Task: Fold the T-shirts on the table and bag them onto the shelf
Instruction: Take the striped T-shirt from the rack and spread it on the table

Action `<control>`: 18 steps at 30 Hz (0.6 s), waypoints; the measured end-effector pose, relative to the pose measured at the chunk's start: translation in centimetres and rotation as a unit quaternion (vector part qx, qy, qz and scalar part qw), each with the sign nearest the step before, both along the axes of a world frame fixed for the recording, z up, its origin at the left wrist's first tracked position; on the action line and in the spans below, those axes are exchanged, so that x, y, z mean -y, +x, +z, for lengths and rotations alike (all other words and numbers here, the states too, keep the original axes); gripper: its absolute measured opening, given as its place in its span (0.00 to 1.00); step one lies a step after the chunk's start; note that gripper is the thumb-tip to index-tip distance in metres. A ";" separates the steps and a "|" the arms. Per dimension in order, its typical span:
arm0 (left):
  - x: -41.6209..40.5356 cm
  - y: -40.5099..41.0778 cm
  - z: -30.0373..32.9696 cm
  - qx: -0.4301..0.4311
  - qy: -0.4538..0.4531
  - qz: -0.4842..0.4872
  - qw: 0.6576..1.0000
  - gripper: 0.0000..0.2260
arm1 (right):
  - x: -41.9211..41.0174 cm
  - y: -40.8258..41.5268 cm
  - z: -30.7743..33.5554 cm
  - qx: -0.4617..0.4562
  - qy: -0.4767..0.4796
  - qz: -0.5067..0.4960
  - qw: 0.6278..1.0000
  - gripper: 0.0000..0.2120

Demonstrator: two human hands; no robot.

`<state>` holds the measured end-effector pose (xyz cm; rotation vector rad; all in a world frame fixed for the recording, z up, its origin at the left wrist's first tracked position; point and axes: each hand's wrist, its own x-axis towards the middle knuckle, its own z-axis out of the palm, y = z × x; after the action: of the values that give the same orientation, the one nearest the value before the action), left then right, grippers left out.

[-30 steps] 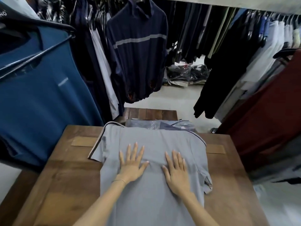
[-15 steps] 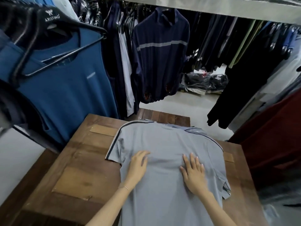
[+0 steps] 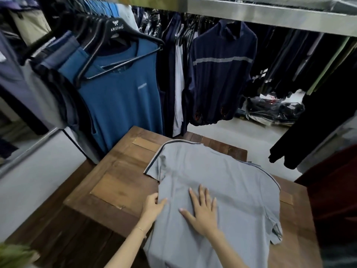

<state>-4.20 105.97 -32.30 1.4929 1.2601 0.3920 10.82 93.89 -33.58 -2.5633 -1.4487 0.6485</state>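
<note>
A light grey T-shirt [image 3: 228,182] with dark shoulder stripes lies spread flat on the wooden table [image 3: 119,182], its collar end away from me. My left hand [image 3: 153,206] pinches the shirt's left side edge, thumb on top of the cloth. My right hand [image 3: 202,211] lies flat with spread fingers on the middle of the shirt. Both sleeves stick out to the sides.
Racks of hanging clothes surround the table: a blue T-shirt [image 3: 119,93] on a black hanger at the left, a navy striped top [image 3: 220,74] behind, dark garments [image 3: 324,113] at the right. Bagged clothes [image 3: 274,109] lie on the floor beyond. A metal shelf edge [image 3: 251,10] runs overhead.
My left hand slid from the shirt's middle to its left edge and took hold of it. My right hand shifted left toward the centre. The view swung to the left.
</note>
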 end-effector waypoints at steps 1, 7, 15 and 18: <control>-0.4 -0.4 -0.3 0.017 -0.027 0.025 0.999 0.09 | 0.1 0.1 -0.1 0.026 0.023 0.011 0.999 0.47; -3.2 -4.1 1.2 0.060 -0.127 0.175 0.974 0.06 | 0.6 0.6 -0.2 0.023 0.029 0.014 0.999 0.50; -7.0 0.0 2.8 0.179 -0.207 0.242 0.931 0.04 | 0.5 0.5 -0.4 0.018 0.028 0.007 0.999 0.45; -8.8 2.2 2.1 0.144 -0.166 0.283 0.933 0.08 | 0.7 0.6 -0.5 0.016 0.022 0.006 1.000 0.41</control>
<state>-2.05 114.73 -30.21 0.7357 1.4199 0.7088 11.45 93.24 -34.05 -2.5446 -1.4712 0.5732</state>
